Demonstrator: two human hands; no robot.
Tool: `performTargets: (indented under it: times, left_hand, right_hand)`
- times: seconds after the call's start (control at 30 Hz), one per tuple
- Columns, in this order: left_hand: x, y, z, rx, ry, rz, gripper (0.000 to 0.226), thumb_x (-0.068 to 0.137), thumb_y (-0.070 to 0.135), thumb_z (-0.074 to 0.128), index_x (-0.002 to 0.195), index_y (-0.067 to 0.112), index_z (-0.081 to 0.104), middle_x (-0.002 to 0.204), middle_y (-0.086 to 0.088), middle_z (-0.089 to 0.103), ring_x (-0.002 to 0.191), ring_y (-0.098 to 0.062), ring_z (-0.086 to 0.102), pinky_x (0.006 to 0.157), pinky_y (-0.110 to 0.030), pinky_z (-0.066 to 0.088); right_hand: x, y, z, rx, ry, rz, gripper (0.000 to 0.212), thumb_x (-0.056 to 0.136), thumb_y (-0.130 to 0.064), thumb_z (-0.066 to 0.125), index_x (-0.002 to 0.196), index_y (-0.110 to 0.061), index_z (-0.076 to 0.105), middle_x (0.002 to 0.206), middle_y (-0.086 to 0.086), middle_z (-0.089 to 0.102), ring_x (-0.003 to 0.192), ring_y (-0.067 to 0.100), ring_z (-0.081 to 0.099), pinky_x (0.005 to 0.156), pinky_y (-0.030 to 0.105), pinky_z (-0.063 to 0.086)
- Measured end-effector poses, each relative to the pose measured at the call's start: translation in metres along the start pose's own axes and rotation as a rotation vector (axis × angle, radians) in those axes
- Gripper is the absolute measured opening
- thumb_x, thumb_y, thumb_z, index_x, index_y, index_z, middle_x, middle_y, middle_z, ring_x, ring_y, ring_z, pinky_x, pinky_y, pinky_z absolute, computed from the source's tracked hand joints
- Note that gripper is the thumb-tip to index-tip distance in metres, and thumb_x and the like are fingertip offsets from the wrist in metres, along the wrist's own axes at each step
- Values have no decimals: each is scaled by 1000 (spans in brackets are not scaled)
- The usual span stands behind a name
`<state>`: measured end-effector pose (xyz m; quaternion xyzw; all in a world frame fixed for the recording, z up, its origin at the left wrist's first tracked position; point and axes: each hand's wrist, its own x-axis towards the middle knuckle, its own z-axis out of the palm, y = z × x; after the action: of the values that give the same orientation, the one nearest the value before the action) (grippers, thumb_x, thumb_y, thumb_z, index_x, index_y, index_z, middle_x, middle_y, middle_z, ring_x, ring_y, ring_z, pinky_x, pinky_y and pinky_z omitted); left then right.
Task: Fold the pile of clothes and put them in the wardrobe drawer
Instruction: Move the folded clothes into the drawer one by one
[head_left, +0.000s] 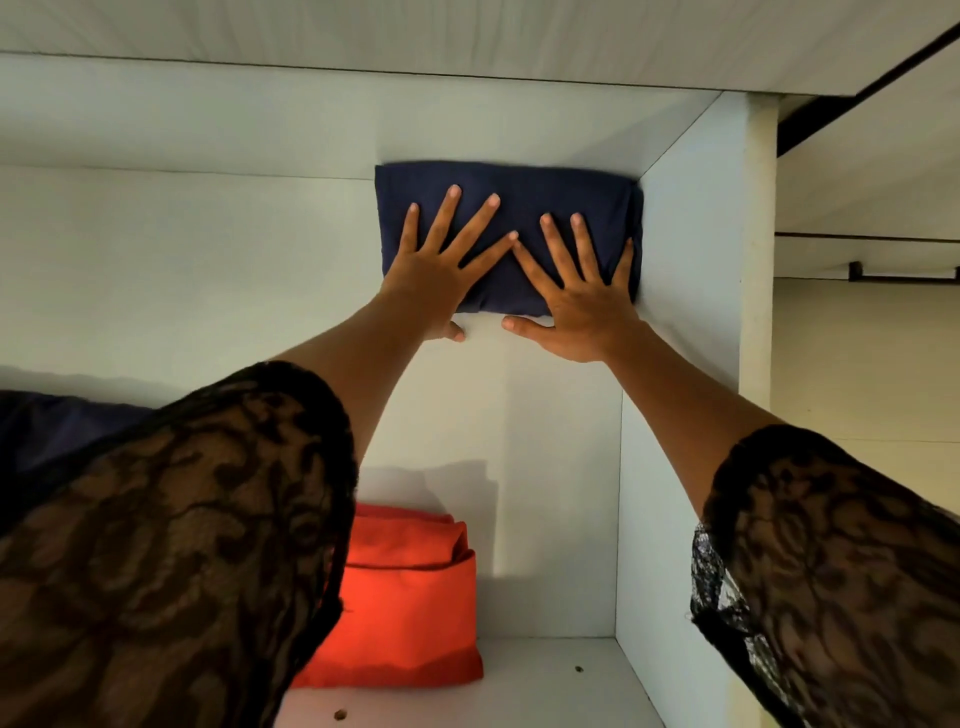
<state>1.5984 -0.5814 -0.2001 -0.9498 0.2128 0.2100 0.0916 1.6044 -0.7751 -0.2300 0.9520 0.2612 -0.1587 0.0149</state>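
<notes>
dark blue cloth (52, 431): far left edge, partly hidden behind the left sleeve; can't tell what it is.
left sleeve (182, 545): black lace, near left, blocks most of the lower compartment.
orange folded garment (410, 597): on the lower shelf (545, 686), left part hidden by the sleeve.
left hand (431, 280): flat, fingers straight and spread, pressing on the garment's left half; gripping nothing; thumb on the upper shelf (208, 260).
navy folded garment (571, 187): on the upper shelf, far right corner. Long axis runs left-right along the back wall; right short end touches the side panel (691, 234).
right hand (582, 296): flat, fingers splayed, pressing on the right half; no grasp; thumb on the shelf, index tip touching the left index tip.
right sleeve (831, 571): black lace, near right.
dark handle (904, 273): far right, outside the wardrobe.
</notes>
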Motion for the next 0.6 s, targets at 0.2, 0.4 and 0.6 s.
performTargets:
  times: [0.2, 0.4, 0.6]
  left_hand:
    - [-32, 17, -33, -191, -10, -68, 105, 80, 53, 61, 147, 23, -14, 155, -8, -19, 141, -36, -14, 112, -54, 0]
    - [-120, 21, -74, -265, 70, -195, 99, 86, 52, 53, 146, 18, -17, 154, -11, -21, 140, -35, -19, 112, -47, -8]
    - [-230, -8, -117, -311, 224, -394, 96, 89, 52, 45, 134, 22, -34, 144, -6, -37, 130, -32, -34, 111, -45, -13]
  right_hand:
    - [-8, -18, -40, 89, -146, 76, 80, 85, -70, 32, 148, -35, -3, 157, 2, -13, 144, 27, -13, 107, 66, 0]
    - [-52, -67, -106, 162, 71, 7, 79, 85, -70, 16, 149, -23, 17, 157, 11, 10, 144, 32, 4, 110, 61, 5]
    - [-99, -156, -189, 160, 244, -158, 69, 94, -61, 12, 145, -16, 29, 149, 15, 31, 138, 35, 23, 105, 57, 17]
